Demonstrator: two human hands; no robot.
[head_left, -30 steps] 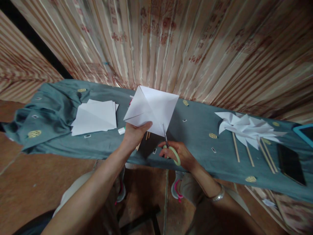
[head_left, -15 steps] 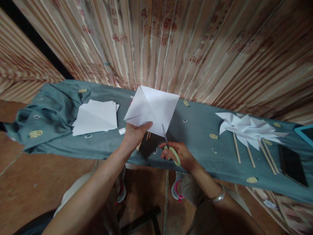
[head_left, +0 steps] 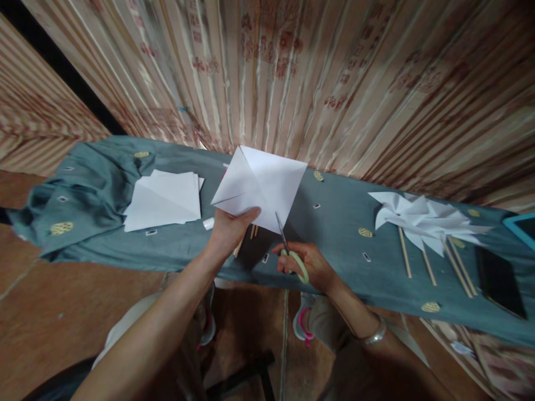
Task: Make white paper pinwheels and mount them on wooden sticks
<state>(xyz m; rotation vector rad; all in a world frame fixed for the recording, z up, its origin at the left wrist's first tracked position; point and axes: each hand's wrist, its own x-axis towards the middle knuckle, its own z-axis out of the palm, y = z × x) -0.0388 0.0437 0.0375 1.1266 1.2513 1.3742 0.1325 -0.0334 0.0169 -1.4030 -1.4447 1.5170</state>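
Note:
A creased white paper square [head_left: 273,178] is raised above the cloth-covered table. My left hand [head_left: 234,225] pinches its lower left edge, thumb on top and fingers hidden underneath. One slit runs in from the left corner, and another line from the top corner follows a crease. My right hand [head_left: 307,264] is closed around the green handles of a pair of scissors [head_left: 297,266]. Their blades meet the paper near its bottom corner, one blade lying over the sheet. Below the paper, wooden sticks [head_left: 253,231] and a small white cylinder [head_left: 208,224] show partly.
A stack of white paper [head_left: 165,200] lies to the left on the grey-green tablecloth [head_left: 338,223]. Over on the right are several white paper pinwheels [head_left: 426,217] on sticks, a dark phone [head_left: 500,281] and a blue-edged device [head_left: 520,228]. A pleated curtain [head_left: 267,72] hangs behind the table.
Both hands stay almost in place. The scissor blades have shifted very slightly along the paper near its bottom corner.

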